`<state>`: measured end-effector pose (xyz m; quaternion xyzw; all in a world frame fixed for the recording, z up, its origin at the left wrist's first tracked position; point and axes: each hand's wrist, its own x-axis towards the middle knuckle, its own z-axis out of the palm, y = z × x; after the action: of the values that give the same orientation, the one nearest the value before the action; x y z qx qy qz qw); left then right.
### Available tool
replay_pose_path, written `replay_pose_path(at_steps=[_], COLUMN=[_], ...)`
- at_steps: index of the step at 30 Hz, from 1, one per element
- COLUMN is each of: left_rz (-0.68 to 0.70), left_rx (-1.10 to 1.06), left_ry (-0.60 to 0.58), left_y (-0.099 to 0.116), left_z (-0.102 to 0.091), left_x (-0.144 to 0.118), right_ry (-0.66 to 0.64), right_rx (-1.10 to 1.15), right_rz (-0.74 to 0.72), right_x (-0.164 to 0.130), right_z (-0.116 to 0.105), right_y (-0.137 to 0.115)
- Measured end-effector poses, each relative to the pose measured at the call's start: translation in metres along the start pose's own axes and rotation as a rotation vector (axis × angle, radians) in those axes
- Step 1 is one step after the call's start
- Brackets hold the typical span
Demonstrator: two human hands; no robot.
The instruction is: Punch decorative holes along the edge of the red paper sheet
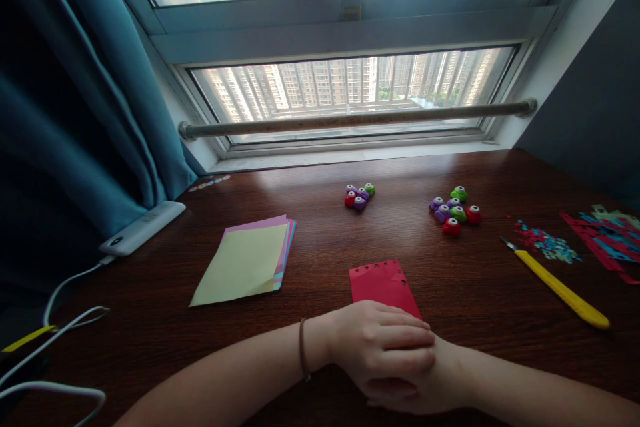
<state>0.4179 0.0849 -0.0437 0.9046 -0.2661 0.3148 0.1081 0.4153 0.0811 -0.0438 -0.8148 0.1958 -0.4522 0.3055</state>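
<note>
Resting: both hands stacked at the near table [150,320] edge.
Paper stack [245,260]: left of centre, flat.
Left hand [383,343]: fingers flat together, holding nothing, lying over right hand, covering red sheet's near edge.
Red sheet [380,283]: punched holes along far edge.
Right hand [430,390]: underneath, grip cannot be told.
Yellow knife [560,287]: right, untouched.
</note>
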Motion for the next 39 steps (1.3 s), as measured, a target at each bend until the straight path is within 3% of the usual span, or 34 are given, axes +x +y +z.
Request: replay_pose_path(at_steps=[5,10,23,28,35,39], left_rz=[-0.001,0.002,-0.004,-0.002,0.004,0.004], left_rx=[0.008,0.001,-0.014,0.000,0.004,0.005], left_ry=[-0.015,0.001,0.006,-0.010,-0.028,-0.021], left_y=[0.000,0.000,0.001,0.000,0.000,0.000], left_z=[0.000,-0.001,-0.001,-0.001,-0.001,-0.002], left_x=[0.000,0.000,0.001,0.000,0.000,0.001], right_ry=[-0.199,-0.192,-0.110,-0.194,-0.192,-0.216], right_rx=[-0.160,-0.103,-0.170,-0.189,-0.145,-0.152], right_rz=[0.028,0.101,0.072,0.010,0.093,0.058], right_x=[0.003,0.004,0.009,0.006,0.004,0.009], right_z=[-0.007,-0.006,-0.004,-0.005,-0.005,-0.009], right_y=[-0.004,-0.005,-0.012,-0.006,-0.005,-0.011])
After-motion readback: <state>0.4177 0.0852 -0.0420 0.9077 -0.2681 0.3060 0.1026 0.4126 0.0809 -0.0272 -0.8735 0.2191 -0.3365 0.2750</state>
